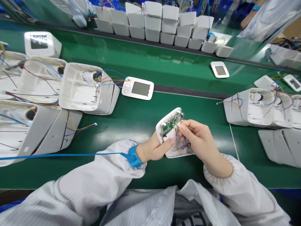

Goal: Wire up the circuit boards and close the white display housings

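My left hand (155, 147) grips a white plastic front panel (160, 125), tilted, with its inner side towards me. A green circuit board (172, 123) is fitted in this panel. My right hand (196, 138) pinches a small wire connector (179, 124) against the board's right edge; the fingertips hide most of it. Below the two hands lies an open white housing (174, 153), with dark and blue wires (185, 146) inside it. A blue wrist strap (134, 157) with a cord running left circles my left wrist.
White housings with loose wires (81, 88) crowd the left side, and more housings (254, 106) stand at the right. Display panels lie ahead, one (140, 88) wired to a housing, another (220, 69) farther right. Stacked white housings (152, 25) line the back ledge. A co-worker's arm (250, 18) shows beyond.
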`<action>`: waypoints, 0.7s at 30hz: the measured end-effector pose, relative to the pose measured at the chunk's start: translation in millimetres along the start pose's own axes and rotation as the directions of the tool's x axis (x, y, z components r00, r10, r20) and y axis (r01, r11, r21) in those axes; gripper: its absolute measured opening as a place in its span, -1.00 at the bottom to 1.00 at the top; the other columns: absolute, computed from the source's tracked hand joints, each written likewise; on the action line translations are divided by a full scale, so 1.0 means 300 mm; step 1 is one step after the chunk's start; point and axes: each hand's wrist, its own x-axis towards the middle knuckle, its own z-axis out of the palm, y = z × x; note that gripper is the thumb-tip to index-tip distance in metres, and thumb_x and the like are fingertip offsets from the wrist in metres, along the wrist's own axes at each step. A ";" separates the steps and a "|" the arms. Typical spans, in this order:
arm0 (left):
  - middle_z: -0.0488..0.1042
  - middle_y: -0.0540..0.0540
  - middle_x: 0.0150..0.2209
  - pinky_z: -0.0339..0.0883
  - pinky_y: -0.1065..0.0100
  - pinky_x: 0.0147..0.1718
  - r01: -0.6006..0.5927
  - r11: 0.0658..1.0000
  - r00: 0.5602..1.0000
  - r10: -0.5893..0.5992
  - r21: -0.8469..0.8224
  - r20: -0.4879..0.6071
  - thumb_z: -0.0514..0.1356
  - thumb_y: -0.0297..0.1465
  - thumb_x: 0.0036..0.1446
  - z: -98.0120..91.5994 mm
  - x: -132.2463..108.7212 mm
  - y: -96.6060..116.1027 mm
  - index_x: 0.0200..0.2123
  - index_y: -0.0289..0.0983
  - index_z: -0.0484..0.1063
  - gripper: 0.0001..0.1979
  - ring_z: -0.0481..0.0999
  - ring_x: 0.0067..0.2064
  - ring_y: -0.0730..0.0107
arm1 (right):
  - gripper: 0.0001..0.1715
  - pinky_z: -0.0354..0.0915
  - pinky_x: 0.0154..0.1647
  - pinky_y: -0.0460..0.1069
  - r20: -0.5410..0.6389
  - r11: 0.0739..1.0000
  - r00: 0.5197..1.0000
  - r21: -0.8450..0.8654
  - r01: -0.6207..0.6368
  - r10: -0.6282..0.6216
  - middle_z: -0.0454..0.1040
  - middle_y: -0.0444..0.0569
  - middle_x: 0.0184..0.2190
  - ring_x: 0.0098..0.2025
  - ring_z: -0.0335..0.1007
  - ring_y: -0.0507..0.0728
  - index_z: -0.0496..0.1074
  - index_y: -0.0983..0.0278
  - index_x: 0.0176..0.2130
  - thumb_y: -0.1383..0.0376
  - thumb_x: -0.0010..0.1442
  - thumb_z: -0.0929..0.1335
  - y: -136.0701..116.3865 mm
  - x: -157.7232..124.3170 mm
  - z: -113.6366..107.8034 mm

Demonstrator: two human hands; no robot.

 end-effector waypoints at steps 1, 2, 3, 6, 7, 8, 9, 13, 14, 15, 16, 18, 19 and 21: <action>0.51 -0.19 -0.16 0.39 0.11 -0.01 0.001 1.000 1.000 -0.001 -0.011 0.006 0.04 -0.19 0.32 0.001 0.001 0.001 -0.04 -0.31 0.42 -0.65 0.48 -0.14 0.18 | -0.70 0.26 -0.48 -0.12 -0.003 1.000 1.000 0.003 0.003 -0.003 0.43 -0.15 -0.48 -0.49 0.33 -0.03 0.41 0.27 -0.40 0.13 0.28 0.37 0.001 -0.001 0.000; 0.51 -0.19 -0.17 0.39 0.11 -0.02 -0.002 1.000 1.000 0.003 -0.022 0.009 0.05 -0.19 0.32 0.001 0.002 0.002 -0.04 -0.31 0.42 -0.66 0.48 -0.15 0.19 | -0.71 0.26 -0.48 -0.12 -0.007 1.000 1.000 0.003 0.006 -0.006 0.43 -0.15 -0.48 -0.49 0.33 -0.03 0.41 0.27 -0.39 0.13 0.28 0.38 0.002 -0.002 0.000; 0.51 -0.19 -0.17 0.39 0.12 -0.03 -0.009 0.999 1.000 0.009 -0.033 0.008 0.05 -0.20 0.32 0.002 0.003 0.003 -0.04 -0.31 0.42 -0.66 0.48 -0.15 0.19 | -0.71 0.26 -0.48 -0.12 -0.011 1.000 1.000 0.000 0.009 -0.009 0.43 -0.15 -0.48 -0.50 0.33 -0.03 0.42 0.27 -0.39 0.14 0.28 0.38 0.003 -0.004 -0.001; 0.49 -0.17 -0.19 0.41 0.13 -0.06 -0.023 0.998 1.000 0.023 -0.060 0.007 0.05 -0.22 0.32 0.002 0.003 0.001 -0.06 -0.31 0.40 -0.69 0.48 -0.17 0.21 | -0.72 0.27 -0.48 -0.13 -0.015 1.000 1.000 -0.017 0.016 -0.017 0.44 -0.16 -0.49 -0.50 0.33 -0.03 0.42 0.27 -0.39 0.15 0.28 0.37 0.005 -0.005 0.000; 0.49 -0.17 -0.20 0.41 0.14 -0.07 -0.021 0.998 1.000 0.021 -0.061 0.006 0.05 -0.22 0.32 0.001 0.003 -0.001 -0.07 -0.31 0.40 -0.70 0.47 -0.18 0.23 | -0.72 0.28 -0.47 -0.13 -0.017 1.000 1.000 -0.020 0.019 -0.019 0.44 -0.16 -0.49 -0.50 0.33 -0.03 0.42 0.27 -0.39 0.16 0.28 0.37 0.006 -0.004 0.001; 0.48 -0.17 -0.21 0.42 0.15 -0.09 -0.018 0.998 1.000 0.018 -0.055 0.005 0.05 -0.23 0.32 0.001 0.003 -0.002 -0.08 -0.31 0.39 -0.71 0.47 -0.19 0.23 | -0.72 0.28 -0.47 -0.13 -0.019 1.000 1.000 -0.023 0.021 -0.021 0.44 -0.16 -0.50 -0.50 0.33 -0.04 0.42 0.27 -0.39 0.15 0.28 0.37 0.006 -0.003 0.001; 0.48 -0.16 -0.22 0.43 0.15 -0.09 -0.014 0.999 1.000 0.014 -0.045 0.006 0.05 -0.23 0.32 0.000 0.003 -0.002 -0.09 -0.31 0.38 -0.72 0.47 -0.20 0.24 | -0.72 0.28 -0.47 -0.13 -0.022 1.000 1.000 -0.023 0.021 -0.021 0.44 -0.16 -0.50 -0.50 0.33 -0.04 0.42 0.27 -0.40 0.15 0.28 0.37 0.006 -0.002 0.002; 0.49 -0.17 -0.20 0.39 0.10 0.03 -0.019 1.000 1.000 0.019 0.015 0.018 0.04 -0.21 0.32 -0.002 0.009 0.005 -0.15 -0.31 0.38 -0.71 0.47 -0.15 0.22 | -0.71 0.28 -0.49 -0.13 -0.025 1.000 1.000 -0.012 0.012 -0.013 0.44 -0.15 -0.49 -0.50 0.34 -0.03 0.42 0.27 -0.39 0.14 0.27 0.38 0.007 0.003 0.003; 0.49 -0.17 -0.20 0.37 0.10 0.07 -0.016 0.999 1.000 0.016 0.031 0.018 0.04 -0.21 0.31 -0.002 0.011 0.008 -0.16 -0.31 0.39 -0.71 0.47 -0.13 0.21 | -0.70 0.28 -0.49 -0.13 -0.024 1.000 1.000 -0.011 0.009 -0.010 0.44 -0.15 -0.49 -0.50 0.34 -0.03 0.42 0.27 -0.39 0.13 0.27 0.38 0.007 0.003 0.003; 0.49 -0.18 -0.18 0.35 0.10 0.09 -0.009 0.999 1.000 0.009 0.046 0.016 0.04 -0.21 0.31 -0.003 0.011 0.010 -0.15 -0.31 0.39 -0.71 0.47 -0.11 0.19 | -0.70 0.29 -0.49 -0.12 -0.023 1.000 1.000 -0.017 0.008 -0.008 0.45 -0.14 -0.48 -0.50 0.34 -0.03 0.42 0.27 -0.39 0.12 0.27 0.38 0.008 0.003 0.003; 0.49 -0.18 -0.17 0.34 0.10 0.10 0.002 0.998 1.000 -0.002 0.060 0.013 0.05 -0.21 0.31 -0.003 0.012 0.011 -0.14 -0.31 0.39 -0.70 0.47 -0.09 0.18 | -0.69 0.29 -0.49 -0.11 -0.023 0.999 1.000 -0.030 0.009 -0.010 0.45 -0.14 -0.48 -0.50 0.35 -0.02 0.41 0.27 -0.39 0.11 0.28 0.37 0.008 0.002 0.003; 0.48 -0.19 -0.16 0.36 0.11 0.07 0.029 0.997 1.000 -0.029 0.078 -0.003 0.06 -0.21 0.30 -0.004 0.009 0.010 -0.08 -0.32 0.38 -0.69 0.46 -0.09 0.17 | -0.68 0.29 -0.48 -0.09 -0.041 0.995 0.999 -0.091 0.030 -0.034 0.45 -0.13 -0.48 -0.49 0.36 0.00 0.41 0.26 -0.39 0.10 0.29 0.36 0.010 0.000 0.003; 0.48 -0.19 -0.16 0.37 0.11 0.05 0.045 0.996 0.999 -0.044 0.078 -0.013 0.07 -0.21 0.29 -0.004 0.007 0.009 -0.06 -0.32 0.38 -0.68 0.46 -0.10 0.18 | -0.69 0.30 -0.47 -0.08 -0.054 0.988 0.997 -0.145 0.049 -0.057 0.46 -0.13 -0.49 -0.49 0.37 0.01 0.41 0.25 -0.37 0.10 0.30 0.34 0.011 -0.001 0.002; 0.48 -0.18 -0.16 0.40 0.14 0.00 0.071 0.996 0.997 -0.070 0.061 -0.023 0.07 -0.20 0.29 -0.005 0.003 0.004 -0.04 -0.32 0.39 -0.66 0.46 -0.14 0.21 | -0.71 0.29 -0.45 -0.07 -0.078 0.950 0.990 -0.297 0.090 -0.119 0.46 -0.13 -0.50 -0.48 0.37 0.03 0.41 0.23 -0.35 0.11 0.33 0.32 0.013 -0.002 -0.002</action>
